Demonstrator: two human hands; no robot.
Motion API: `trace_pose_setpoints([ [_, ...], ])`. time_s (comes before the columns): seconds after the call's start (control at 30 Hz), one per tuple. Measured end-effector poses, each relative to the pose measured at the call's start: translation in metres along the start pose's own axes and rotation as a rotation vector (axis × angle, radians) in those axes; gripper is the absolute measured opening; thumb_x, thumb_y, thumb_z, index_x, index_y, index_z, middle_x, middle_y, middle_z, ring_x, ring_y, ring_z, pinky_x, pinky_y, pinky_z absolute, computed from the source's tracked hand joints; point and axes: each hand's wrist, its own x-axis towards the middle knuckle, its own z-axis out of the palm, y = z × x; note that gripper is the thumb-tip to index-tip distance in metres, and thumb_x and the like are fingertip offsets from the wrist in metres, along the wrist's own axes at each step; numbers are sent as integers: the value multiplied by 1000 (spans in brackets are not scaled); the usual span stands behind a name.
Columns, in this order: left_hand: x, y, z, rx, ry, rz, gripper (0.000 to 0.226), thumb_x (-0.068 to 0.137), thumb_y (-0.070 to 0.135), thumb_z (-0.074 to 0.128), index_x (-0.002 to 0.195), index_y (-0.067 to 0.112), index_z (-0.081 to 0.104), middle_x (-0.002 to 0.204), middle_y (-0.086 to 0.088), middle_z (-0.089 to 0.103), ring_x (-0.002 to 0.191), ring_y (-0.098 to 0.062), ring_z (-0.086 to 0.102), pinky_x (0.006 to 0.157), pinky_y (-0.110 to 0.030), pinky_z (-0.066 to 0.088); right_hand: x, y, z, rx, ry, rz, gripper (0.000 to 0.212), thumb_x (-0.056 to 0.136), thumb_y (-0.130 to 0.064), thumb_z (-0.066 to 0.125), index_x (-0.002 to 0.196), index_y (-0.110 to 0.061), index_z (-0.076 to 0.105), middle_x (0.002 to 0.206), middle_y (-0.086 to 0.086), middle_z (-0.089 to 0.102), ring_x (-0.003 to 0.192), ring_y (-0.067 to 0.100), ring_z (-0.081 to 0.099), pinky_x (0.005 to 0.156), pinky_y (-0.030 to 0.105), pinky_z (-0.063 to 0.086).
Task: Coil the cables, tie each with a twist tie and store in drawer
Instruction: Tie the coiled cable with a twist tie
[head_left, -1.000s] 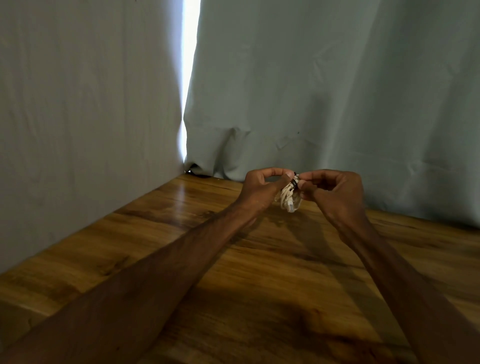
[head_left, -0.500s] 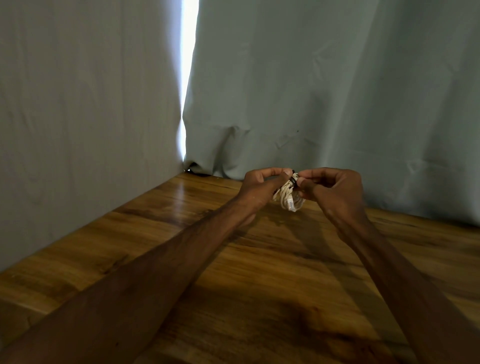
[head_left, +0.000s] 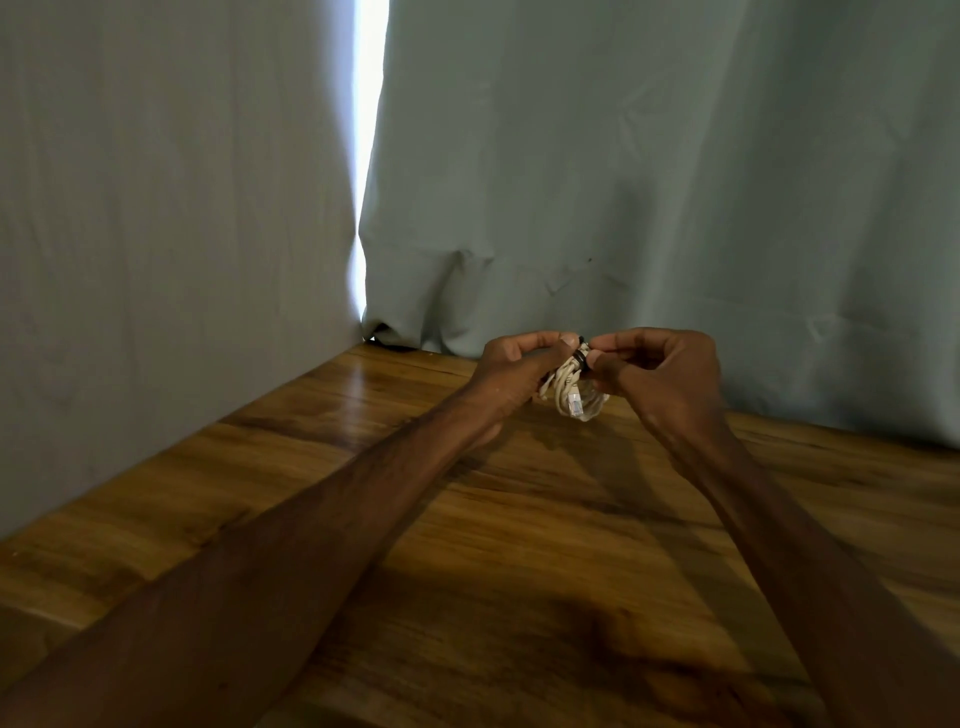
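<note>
A small coil of white cable (head_left: 574, 395) with a clear plug end hangs just above the wooden table (head_left: 519, 545), held up between both hands. A black twist tie (head_left: 581, 356) wraps the top of the coil. My left hand (head_left: 519, 369) pinches the coil from the left with thumb and fingers. My right hand (head_left: 660, 374) pinches the tie at the top from the right. Part of the coil is hidden behind the fingers. No drawer is in view.
Pale grey-blue curtains (head_left: 623, 182) hang close behind and to the left of the table, with a bright gap (head_left: 369, 156) between them. The table's far edge meets the curtain just beyond my hands.
Both hands stay together at the coil; the fingers have shifted slightly at the tie and the coil hangs a bit lower and more to the right.
</note>
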Motion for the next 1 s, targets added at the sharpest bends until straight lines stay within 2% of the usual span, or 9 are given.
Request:
trace_pose_setpoints([
  [0.27, -2, 0, 1, -28, -21, -18, 28, 100, 21, 66, 120, 3, 72, 75, 2, 73, 55, 1, 65, 50, -12, 48, 2, 2, -1, -19, 4, 10, 13, 80, -4, 83, 91, -10, 80, 80, 6, 79, 73, 20, 78, 78, 43, 65],
  [0.5, 3, 0, -4, 94, -33, 75, 24, 97, 24, 70, 115, 9, 75, 90, -7, 78, 70, -8, 71, 59, -19, 54, 0, 1, -2, -74, -14, -21, 13, 80, -6, 84, 91, -11, 80, 80, 5, 78, 72, 17, 77, 76, 43, 65],
  [0.67, 3, 0, -5, 221, -60, 168, 16, 97, 23, 71, 108, 12, 74, 76, 9, 73, 65, -1, 67, 59, -16, 52, 0, -1, -5, -35, -35, -10, 14, 80, -2, 83, 92, -6, 80, 79, 8, 78, 70, 19, 78, 75, 39, 66],
  [0.77, 4, -1, -4, 196, -51, 131, 18, 97, 24, 70, 110, 11, 74, 79, 3, 75, 64, -5, 68, 58, -19, 54, -2, -2, -4, 3, -44, 7, 14, 81, -1, 82, 93, -5, 79, 80, 9, 78, 71, 19, 78, 74, 38, 66],
  [1.0, 5, -3, 2, 9, 12, 37, 24, 99, 21, 68, 117, 6, 74, 93, -10, 77, 68, -9, 69, 57, -19, 54, 0, 1, -4, -16, -12, -18, 15, 79, -8, 85, 94, -12, 81, 82, 5, 80, 76, 21, 78, 81, 46, 64],
])
